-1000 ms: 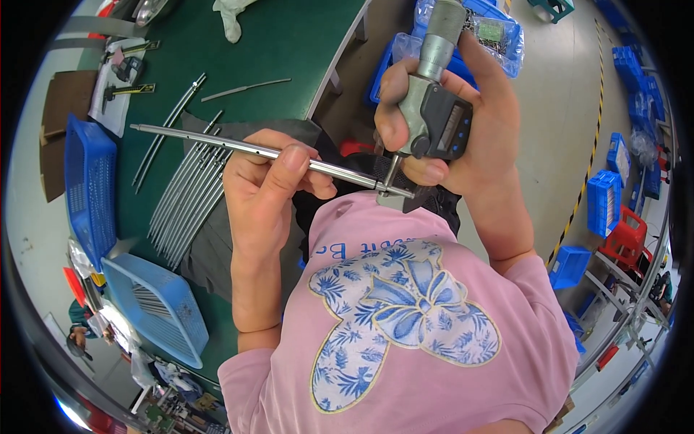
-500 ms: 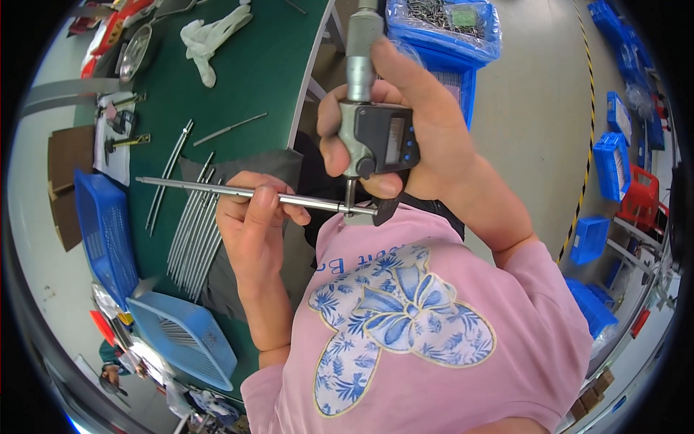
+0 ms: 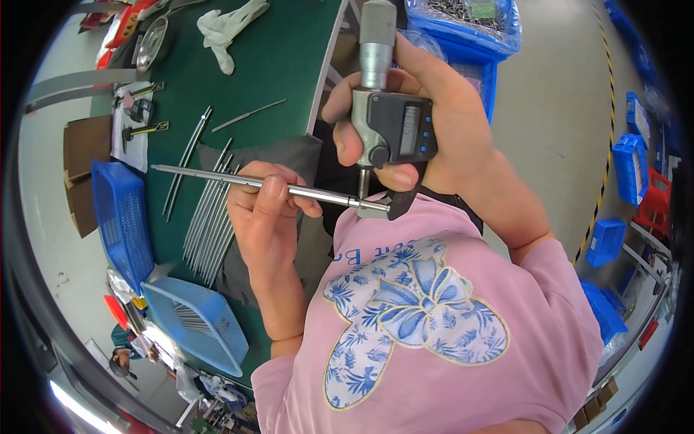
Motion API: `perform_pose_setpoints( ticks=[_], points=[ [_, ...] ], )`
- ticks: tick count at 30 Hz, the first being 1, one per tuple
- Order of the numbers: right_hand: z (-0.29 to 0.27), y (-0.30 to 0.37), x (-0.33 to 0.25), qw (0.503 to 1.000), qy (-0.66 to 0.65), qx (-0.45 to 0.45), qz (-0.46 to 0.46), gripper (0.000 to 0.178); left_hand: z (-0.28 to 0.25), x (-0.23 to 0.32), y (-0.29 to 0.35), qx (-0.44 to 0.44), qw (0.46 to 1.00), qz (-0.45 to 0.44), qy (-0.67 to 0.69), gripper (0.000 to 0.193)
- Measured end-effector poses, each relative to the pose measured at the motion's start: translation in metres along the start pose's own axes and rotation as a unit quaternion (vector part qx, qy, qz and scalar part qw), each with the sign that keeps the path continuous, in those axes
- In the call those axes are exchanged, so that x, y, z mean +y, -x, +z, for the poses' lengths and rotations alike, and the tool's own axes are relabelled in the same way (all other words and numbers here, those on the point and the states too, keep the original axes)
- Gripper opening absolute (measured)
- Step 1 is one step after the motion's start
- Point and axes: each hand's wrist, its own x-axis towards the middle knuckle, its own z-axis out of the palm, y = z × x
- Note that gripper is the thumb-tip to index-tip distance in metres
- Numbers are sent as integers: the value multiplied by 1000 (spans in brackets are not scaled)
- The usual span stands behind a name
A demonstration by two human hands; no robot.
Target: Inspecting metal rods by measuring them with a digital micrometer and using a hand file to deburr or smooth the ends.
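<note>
My right hand (image 3: 457, 119) is wrapped round a digital micrometer (image 3: 372, 134) with a dark display housing and a silver thimble. Between the fingers and thumb of my left hand (image 3: 266, 202) is a slim metal rod (image 3: 322, 194), its long end pointing left over the table. The rod's right end lies in the micrometer's jaw, close below the spindle; whether the spindle touches it I cannot tell. Left of my left hand, several similar metal rods (image 3: 210, 224) lie side by side on a grey cloth (image 3: 293, 153). Two more rods (image 3: 189, 160) lie behind them.
The green table (image 3: 282, 43) bears a white glove (image 3: 230, 32), a thin file-like tool (image 3: 249, 116) and a caliper-like tool (image 3: 141, 132). Two blue baskets (image 3: 123, 217) stand at the left. Blue crates (image 3: 499, 40) are beyond my right hand. A person (image 3: 124, 346) is at the far lower left.
Hands, rod and micrometer all appear shifted slightly right along with the whole view. The rod's end sits a little differently in the jaw. Both grips stay the same.
</note>
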Motion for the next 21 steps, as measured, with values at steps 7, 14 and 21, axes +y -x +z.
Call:
perform_pose_setpoints(
  ticks=[7,14,21],
  points=[
    [0,1,2,1000,-19,-12,4,62,-2,-1,3,-9,1000,-3,22,18],
    [-3,2,6,1000,-10,7,-13,61,0,-3,3,-6,1000,-6,22,18],
    [-2,3,6,1000,-26,-3,0,62,-1,-1,4,-18,1000,9,16,16]
  ],
)
